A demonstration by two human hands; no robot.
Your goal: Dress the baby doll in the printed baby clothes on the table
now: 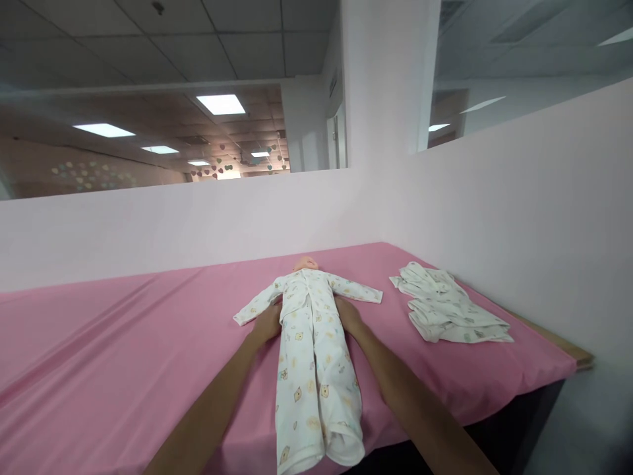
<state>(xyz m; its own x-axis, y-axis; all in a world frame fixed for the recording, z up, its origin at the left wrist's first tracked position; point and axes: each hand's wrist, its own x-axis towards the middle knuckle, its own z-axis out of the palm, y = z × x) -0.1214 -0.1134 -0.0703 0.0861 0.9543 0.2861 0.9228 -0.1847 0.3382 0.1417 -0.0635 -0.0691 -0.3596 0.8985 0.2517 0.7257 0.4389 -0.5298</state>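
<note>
A: Head view, status? Doll (pixel 307 316) lies face up mid-table, fully dressed in the printed sleepsuit

B: Confirmed. Left hand (pixel 268 323) and right hand (pixel 347 314) rest flat and spread against its waist, gripping nothing. Spare garments (pixel 448 305) lie folded well apart on the pink cover (pixel 123 343), untouched

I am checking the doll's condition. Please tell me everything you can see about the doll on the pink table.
The doll lies on its back on the pink table, head far, arms spread. It wears soft white pajamas with small printed figures; the legs reach the near edge. The left hand and right hand press against its waist on either side.
</note>
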